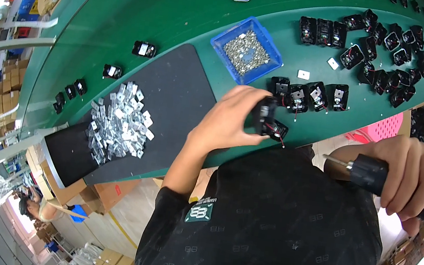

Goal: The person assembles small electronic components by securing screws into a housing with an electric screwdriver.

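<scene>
My left hand (230, 118) grips a black plastic housing (265, 113) between thumb and fingers, above the near edge of the green bench. Another black housing with a red wire (278, 131) shows just beyond it, partly hidden. In my right hand (407, 173) is a black electric screwdriver (370, 173), held off the bench at the right with its bit (336, 161) pointing left, apart from the housing. Near my left hand stand several housings (298, 99) with metal plates inside and red wires. A blue tray (219, 42) holds many small screws.
Left of my hand lies a dark mat (181, 82) bearing a heap of small metal plates (121, 122). Many black housings (353, 56) crowd the bench's right end. Across the back runs a green conveyor (187, 1) with spaced housings. Another person (46, 211) is far off at lower left.
</scene>
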`<state>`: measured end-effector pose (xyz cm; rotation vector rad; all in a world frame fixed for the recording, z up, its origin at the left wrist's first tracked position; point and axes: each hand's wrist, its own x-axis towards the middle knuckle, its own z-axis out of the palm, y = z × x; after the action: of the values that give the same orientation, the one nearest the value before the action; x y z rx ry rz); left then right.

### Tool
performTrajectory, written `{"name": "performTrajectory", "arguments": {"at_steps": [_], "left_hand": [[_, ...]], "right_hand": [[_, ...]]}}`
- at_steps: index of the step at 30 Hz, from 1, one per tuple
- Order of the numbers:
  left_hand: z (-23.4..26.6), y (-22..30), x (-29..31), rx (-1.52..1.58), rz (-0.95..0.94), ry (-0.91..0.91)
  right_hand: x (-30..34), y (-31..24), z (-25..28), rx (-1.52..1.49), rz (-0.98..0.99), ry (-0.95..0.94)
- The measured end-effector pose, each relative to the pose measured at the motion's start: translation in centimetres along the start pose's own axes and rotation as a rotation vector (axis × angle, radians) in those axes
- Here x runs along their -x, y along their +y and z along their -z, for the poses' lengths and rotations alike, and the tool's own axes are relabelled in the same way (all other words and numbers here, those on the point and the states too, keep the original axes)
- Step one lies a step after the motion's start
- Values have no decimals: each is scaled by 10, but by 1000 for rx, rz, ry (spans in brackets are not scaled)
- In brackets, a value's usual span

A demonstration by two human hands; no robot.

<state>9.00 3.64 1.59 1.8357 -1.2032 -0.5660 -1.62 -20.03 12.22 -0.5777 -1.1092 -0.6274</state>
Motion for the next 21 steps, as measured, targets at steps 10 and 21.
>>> {"name": "performTrajectory", "arguments": {"at_steps": [10,21], "left_hand": [[102,-107,-56,-271,160,529],[129,-135,-49,-845,340,256]], "right_hand": [[56,12,-2,269,-215,637],[59,-12,-14,506,-454,700]]}}
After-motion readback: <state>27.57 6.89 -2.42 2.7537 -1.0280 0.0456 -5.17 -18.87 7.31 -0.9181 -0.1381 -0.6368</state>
